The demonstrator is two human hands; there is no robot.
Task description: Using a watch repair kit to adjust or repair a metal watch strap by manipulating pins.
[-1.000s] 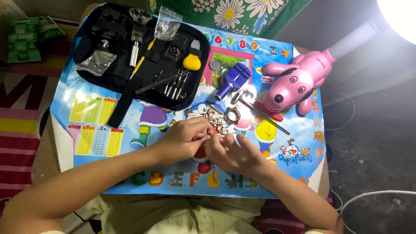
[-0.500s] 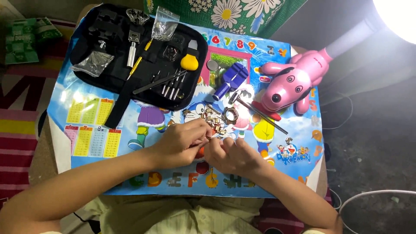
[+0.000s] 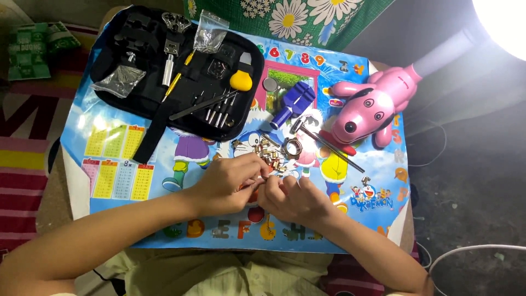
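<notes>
Tools fill the black case (image 3: 137, 71) at the far left, mostly unused as far as I can see. My left hand (image 3: 227, 183) pinches a small orange-handled tool (image 3: 245, 188) against a gold watch band (image 3: 269, 156), whose links lie loose just above my fingers; I judge the work midway. My right hand (image 3: 296, 200) is curled shut, contents hidden. Further right sit a blue link remover (image 3: 293, 104), small hammer (image 3: 323, 142) and pink dog lamp (image 3: 372, 107), crowding the table mat (image 3: 115, 164).
</notes>
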